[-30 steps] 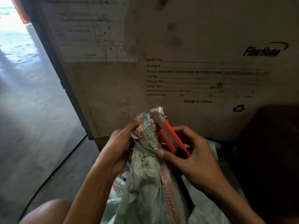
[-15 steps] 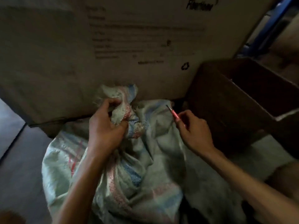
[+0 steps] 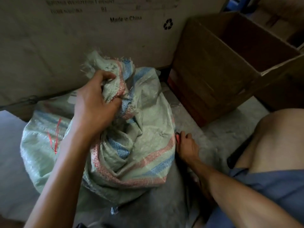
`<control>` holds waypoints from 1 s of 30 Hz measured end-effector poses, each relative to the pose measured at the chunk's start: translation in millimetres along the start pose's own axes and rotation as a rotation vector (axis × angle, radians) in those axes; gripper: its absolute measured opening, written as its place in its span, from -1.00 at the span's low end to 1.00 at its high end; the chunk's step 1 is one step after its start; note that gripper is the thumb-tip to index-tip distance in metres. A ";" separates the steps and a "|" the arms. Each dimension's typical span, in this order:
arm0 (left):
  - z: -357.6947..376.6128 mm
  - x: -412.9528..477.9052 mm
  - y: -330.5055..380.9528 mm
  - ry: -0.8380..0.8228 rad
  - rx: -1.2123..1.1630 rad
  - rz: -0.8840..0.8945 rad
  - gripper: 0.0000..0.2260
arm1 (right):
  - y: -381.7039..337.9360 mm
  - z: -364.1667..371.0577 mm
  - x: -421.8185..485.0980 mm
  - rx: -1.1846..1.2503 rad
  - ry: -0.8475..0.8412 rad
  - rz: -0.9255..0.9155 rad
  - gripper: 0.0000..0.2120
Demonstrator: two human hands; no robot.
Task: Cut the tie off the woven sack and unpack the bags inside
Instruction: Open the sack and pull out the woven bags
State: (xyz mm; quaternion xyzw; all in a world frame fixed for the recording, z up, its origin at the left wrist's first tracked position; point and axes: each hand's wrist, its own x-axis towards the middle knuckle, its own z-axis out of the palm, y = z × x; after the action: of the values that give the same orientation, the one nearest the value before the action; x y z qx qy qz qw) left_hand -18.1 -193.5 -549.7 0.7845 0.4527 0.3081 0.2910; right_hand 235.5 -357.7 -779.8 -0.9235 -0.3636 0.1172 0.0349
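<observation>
A pale green woven sack (image 3: 143, 155) with pink and blue stripes lies on the floor in front of me. My left hand (image 3: 95, 104) grips its bunched, frayed mouth near the top. Low beside the sack's right edge, my right hand (image 3: 186, 145) is closed around a red utility knife (image 3: 178, 137), of which only a small red part shows. A thin red string (image 3: 55, 139) lies on the sack's left side. What is inside the sack is hidden.
A large printed cardboard carton (image 3: 82, 38) stands right behind the sack. An open brown cardboard box (image 3: 222, 63) sits at the right. My bare knee (image 3: 276, 137) and blue shorts (image 3: 271, 195) fill the lower right. Grey concrete floor (image 3: 218, 132) lies between.
My right hand with the knife has dropped from the sack's tied neck to the floor beside it. My left hand still holds the sack's mouth, which now looks looser.
</observation>
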 end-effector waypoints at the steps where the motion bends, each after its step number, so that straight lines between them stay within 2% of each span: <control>1: 0.4 -0.8 -0.5 -0.005 0.021 0.005 -0.55 | -2.7 -1.2 0.9 0.015 -0.005 0.023 -0.64; 3: 1.8 -1.1 -1.4 0.000 0.054 0.009 -0.54 | -9.4 -10.9 7.2 0.104 -0.006 0.140 -0.65; 5: 3.5 -1.0 -1.6 0.011 0.020 -0.014 -0.49 | -26.8 -33.1 16.4 0.327 0.075 0.212 -0.72; 8: 3.0 0.4 -0.9 0.039 -0.104 -0.055 -0.41 | -80.1 -90.0 26.3 0.724 0.288 0.042 -0.84; 10: 0.4 1.1 0.3 0.047 -0.166 -0.057 -0.36 | -120.6 -141.3 22.9 0.874 0.363 -0.091 -0.87; 11: -1.0 0.6 1.8 0.040 -0.188 -0.045 -0.34 | -139.0 -166.1 19.0 0.944 0.322 -0.159 -0.82; 14: -3.9 -1.5 12.3 0.024 -0.226 0.063 -0.32 | -184.0 -224.7 4.7 1.040 -0.095 -0.265 -0.41; 15: -4.8 -1.9 16.0 0.035 -0.215 0.105 -0.33 | -193.9 -236.7 1.4 1.004 -0.181 -0.293 -0.36; 17: -6.5 -1.1 21.4 0.093 -0.177 0.158 -0.31 | -208.7 -255.5 -2.0 0.935 -0.168 -0.378 -0.44; 19: -6.9 -0.1 25.2 0.212 -0.164 0.125 -0.23 | -218.6 -269.1 1.3 0.985 -0.094 -0.415 -0.61; 21: -8.5 1.8 27.9 0.324 -0.093 0.016 -0.08 | -224.3 -279.3 7.9 1.064 -0.064 -0.420 -0.68; 23: -12.0 4.0 26.3 0.289 0.035 -0.132 -0.04 | -227.7 -288.2 13.0 1.138 -0.078 -0.420 -0.64; 25: -14.0 4.7 16.6 0.149 0.069 -0.213 -0.18 | -227.2 -296.1 17.0 1.225 -0.094 -0.420 -0.71; 28: -16.8 4.2 9.0 0.047 -0.043 -0.236 -0.59 | -221.9 -304.7 28.3 1.367 -0.058 -0.361 -0.82; 30: -17.9 6.5 10.3 0.020 -0.086 -0.262 -0.65 | -215.3 -306.7 38.1 1.478 -0.048 -0.261 -0.84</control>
State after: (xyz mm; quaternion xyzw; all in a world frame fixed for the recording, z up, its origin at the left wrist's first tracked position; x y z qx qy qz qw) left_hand -23.5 -188.9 -529.3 0.7023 0.5408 0.2943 0.3575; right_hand 193.8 -167.5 -457.3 -0.6062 -0.2975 0.3458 0.6515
